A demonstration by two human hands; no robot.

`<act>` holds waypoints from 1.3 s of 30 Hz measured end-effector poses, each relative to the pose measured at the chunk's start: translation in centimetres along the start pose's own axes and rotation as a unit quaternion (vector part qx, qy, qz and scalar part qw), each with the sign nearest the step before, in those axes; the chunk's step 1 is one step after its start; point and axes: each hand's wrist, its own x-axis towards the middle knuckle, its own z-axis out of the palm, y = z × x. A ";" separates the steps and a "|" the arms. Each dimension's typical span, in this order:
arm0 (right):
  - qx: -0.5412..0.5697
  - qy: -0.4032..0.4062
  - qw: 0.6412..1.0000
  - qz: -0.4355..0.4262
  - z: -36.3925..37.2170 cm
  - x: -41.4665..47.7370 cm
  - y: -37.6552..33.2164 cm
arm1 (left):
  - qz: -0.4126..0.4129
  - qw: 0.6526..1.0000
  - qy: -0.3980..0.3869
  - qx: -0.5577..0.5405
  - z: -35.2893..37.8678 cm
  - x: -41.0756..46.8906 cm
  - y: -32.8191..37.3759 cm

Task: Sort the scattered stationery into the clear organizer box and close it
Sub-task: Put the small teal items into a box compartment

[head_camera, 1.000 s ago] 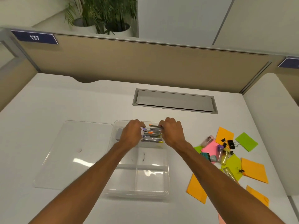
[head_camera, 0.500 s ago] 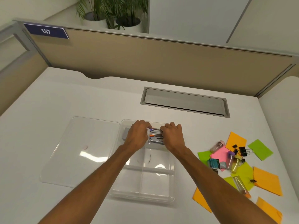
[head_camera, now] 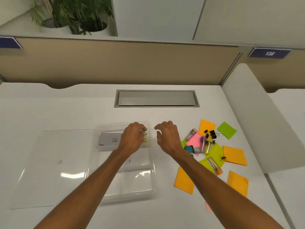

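Observation:
The clear organizer box (head_camera: 125,187) stands open on the white desk, its clear lid (head_camera: 52,166) lying flat to its left. My left hand (head_camera: 133,138) rests in the far compartment with its fingers curled over a bundle of pens (head_camera: 145,137); a grey packet (head_camera: 109,139) lies beside them. My right hand (head_camera: 168,138) hovers just right of the box, fingers apart and holding nothing. Loose stationery lies to the right: orange sticky notes (head_camera: 234,155), a green note (head_camera: 227,130), a pink note (head_camera: 193,140), black binder clips (head_camera: 212,133) and small tubes (head_camera: 214,164).
A grey cable hatch (head_camera: 156,98) is set into the desk behind the box. A beige partition (head_camera: 115,61) closes off the back, and a white divider (head_camera: 250,113) rises on the right. Potted plants (head_camera: 79,15) stand beyond the partition.
My right hand has let go of the pens and pulled out of the box to the right. The left hand stays on the pens. The view has shifted to the right.

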 end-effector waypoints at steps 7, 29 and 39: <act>0.002 -0.014 0.993 0.115 -4.1 -4.9 6.1 | 0.090 0.996 -0.022 -0.010 4.7 -1.4 4.8; -0.121 -0.172 0.977 -0.025 -4.6 -7.6 14.4 | 0.039 0.992 -0.114 0.021 10.3 -7.3 8.5; 0.111 -0.026 0.993 0.023 -8.7 -8.0 15.5 | -0.034 0.984 -0.143 0.104 15.1 -6.5 11.4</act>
